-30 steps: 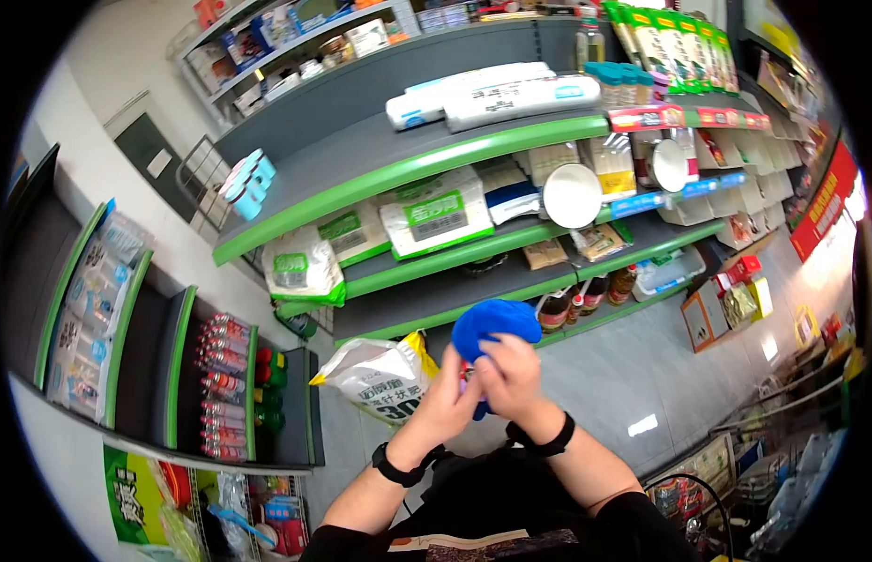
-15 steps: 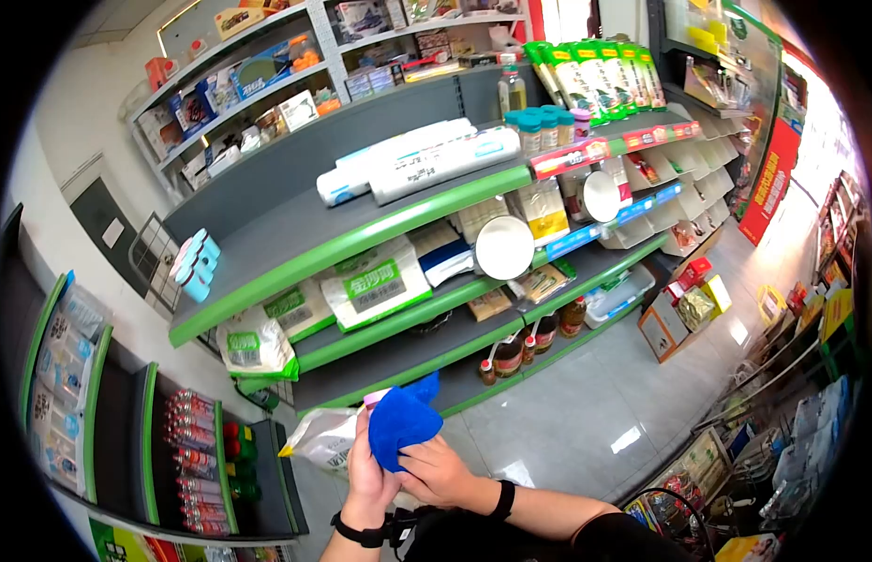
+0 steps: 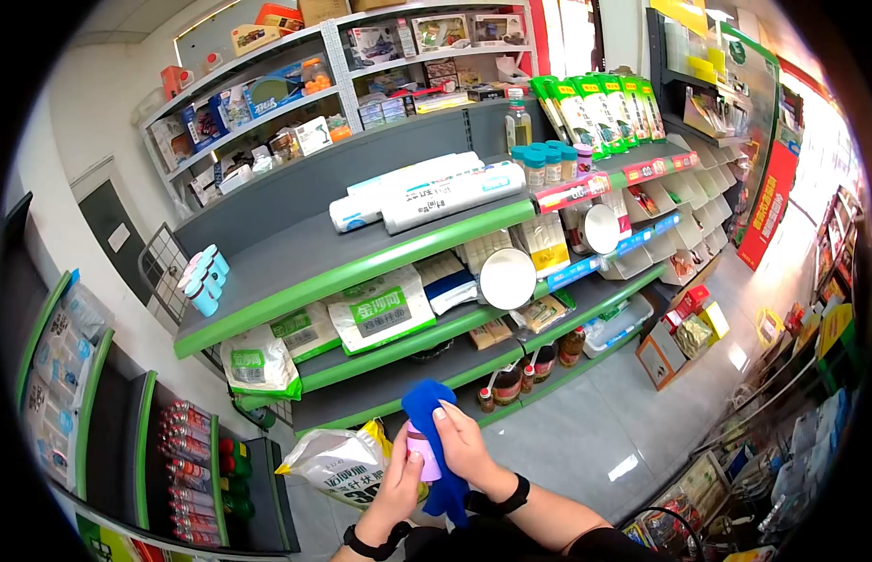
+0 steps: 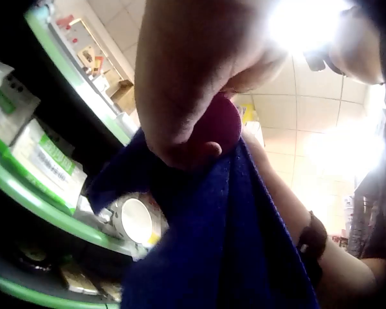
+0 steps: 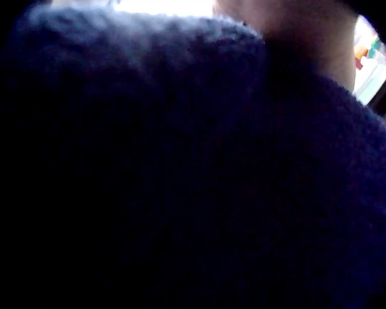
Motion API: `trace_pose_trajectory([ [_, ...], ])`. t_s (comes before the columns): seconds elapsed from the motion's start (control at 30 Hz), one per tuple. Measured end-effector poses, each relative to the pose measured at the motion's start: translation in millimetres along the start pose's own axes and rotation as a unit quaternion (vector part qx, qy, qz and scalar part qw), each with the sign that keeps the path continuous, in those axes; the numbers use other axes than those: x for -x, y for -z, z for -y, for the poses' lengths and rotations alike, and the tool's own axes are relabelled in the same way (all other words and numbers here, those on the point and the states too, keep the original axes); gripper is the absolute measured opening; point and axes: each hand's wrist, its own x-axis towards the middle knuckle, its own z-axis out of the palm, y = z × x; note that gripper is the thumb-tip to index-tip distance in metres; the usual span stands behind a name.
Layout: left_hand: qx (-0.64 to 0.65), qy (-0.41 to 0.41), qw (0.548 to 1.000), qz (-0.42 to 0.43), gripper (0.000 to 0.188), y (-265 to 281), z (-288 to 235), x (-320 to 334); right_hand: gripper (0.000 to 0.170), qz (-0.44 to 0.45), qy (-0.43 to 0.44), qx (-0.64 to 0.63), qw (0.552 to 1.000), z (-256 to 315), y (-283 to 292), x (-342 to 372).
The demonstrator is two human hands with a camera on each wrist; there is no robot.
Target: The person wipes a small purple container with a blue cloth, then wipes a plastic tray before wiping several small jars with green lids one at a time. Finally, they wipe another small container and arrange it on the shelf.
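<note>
In the head view the left hand (image 3: 395, 487) grips a small pink bottle (image 3: 424, 453) with a dark band near its top. The right hand (image 3: 466, 448) holds a blue cloth (image 3: 426, 403) against the bottle's right side, and the cloth hangs down below the fingers. Seen by the left wrist camera, the left hand (image 4: 186, 84) curls round the pink bottle (image 4: 224, 125), with the blue cloth (image 4: 206, 225) draped beneath. Dark blue cloth (image 5: 199, 161) fills most of the right wrist view, hiding the right fingers.
Ahead runs a grey shelf with a green edge (image 3: 361, 272), bearing white rolls (image 3: 454, 199), blue-capped jars (image 3: 535, 169) and light-blue bottles (image 3: 201, 298). A white and yellow bag (image 3: 337, 464) stands on the floor beside the hands. Another shelf unit (image 3: 147, 421) is at left.
The hands have moved slightly right since half a second ago. The pink bottle shows more, and the cloth lies along its right side instead of over the front.
</note>
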Motion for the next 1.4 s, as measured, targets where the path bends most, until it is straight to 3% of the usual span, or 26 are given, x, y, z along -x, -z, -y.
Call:
trace_pose_trajectory([
  [0.03,0.005,0.008,1.0,-0.001,0.057,3,3,-1,0.03,0.026,-0.047,-0.033,0.998,-10,2,1],
  [0.13,0.151,0.033,0.987,-0.047,0.053,-1,13,-9,0.028,-0.023,-0.088,-0.108,0.99,3,-8,2],
  [0.17,0.207,0.053,0.974,-0.073,0.044,-6,9,-9,0.026,-0.048,-0.103,-0.093,0.989,5,-11,2],
  [0.27,0.041,0.037,0.992,-0.117,0.034,-9,27,-15,0.025,-0.116,0.048,0.022,0.992,-6,-17,-8],
  [0.4,-0.034,-0.043,0.994,-0.098,0.033,-7,19,-23,0.026,-0.135,0.138,0.088,0.977,-7,-25,-5],
  [0.53,0.13,0.016,0.984,-0.119,0.032,-7,15,-30,0.027,-0.114,0.024,-0.073,0.99,-20,-27,-3],
  [0.57,0.162,0.02,0.979,-0.121,0.031,-6,19,-32,0.034,-0.102,0.025,-0.098,0.99,-19,-29,-3],
  [0.73,0.228,0.018,0.968,-0.099,0.034,-2,24,-35,0.042,-0.11,-0.031,-0.102,0.988,-11,-33,-8],
  [0.87,0.079,-0.024,0.99,-0.117,0.036,-6,34,-45,0.049,-0.143,-0.092,-0.069,0.983,-21,-25,-18],
  [1.0,-0.029,-0.042,0.989,-0.142,0.042,-2,53,-48,0.048,-0.2,-0.08,-0.135,0.967,-24,-29,-22],
  [1.17,-0.191,-0.074,0.965,-0.162,0.041,0,16,-48,0.047,-0.239,-0.1,-0.21,0.943,-14,-34,-27],
  [1.27,-0.105,-0.047,0.982,-0.149,0.042,-1,18,-46,0.047,-0.231,-0.14,-0.228,0.935,-5,-31,-31],
  [1.33,0.096,0.009,0.987,-0.13,0.04,-2,16,-46,0.049,-0.184,-0.097,-0.178,0.962,-11,-31,-27],
  [1.4,0.336,0.082,0.932,-0.111,0.037,1,18,-48,0.052,-0.113,-0.026,-0.092,0.989,-22,-35,-14],
])
